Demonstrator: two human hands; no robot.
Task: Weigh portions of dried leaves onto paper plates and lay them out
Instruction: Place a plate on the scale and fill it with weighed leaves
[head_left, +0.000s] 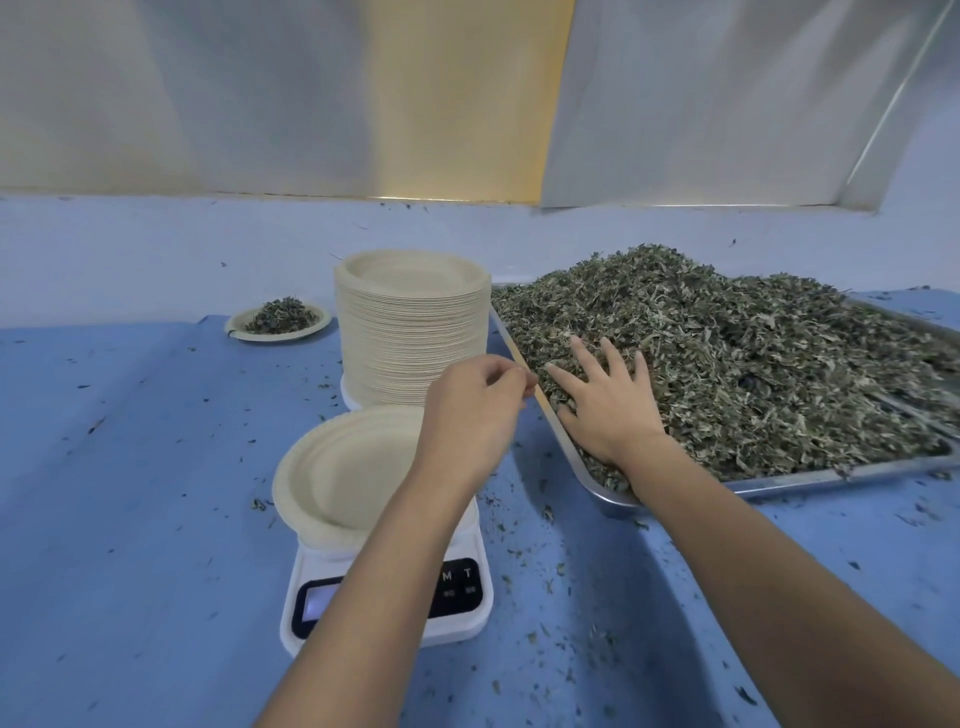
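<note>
A big heap of dried leaves (727, 358) fills a metal tray (810, 480) on the right. My right hand (605, 402) lies flat on the heap's near-left corner with fingers spread. My left hand (475, 410) hovers by the tray's left rim, fingers curled, thumb and forefinger pinched together; I cannot tell whether anything is between them. Below it an empty paper plate (343, 467) sits on a white digital scale (384, 603), partly hidden by my left forearm. A tall stack of paper plates (410, 332) stands behind the scale. One plate with a leaf portion (278, 319) lies farther back left.
The blue table cover (130, 519) carries scattered leaf crumbs, densest around the scale and tray. A pale wall with metal panels (675, 104) runs along the back edge.
</note>
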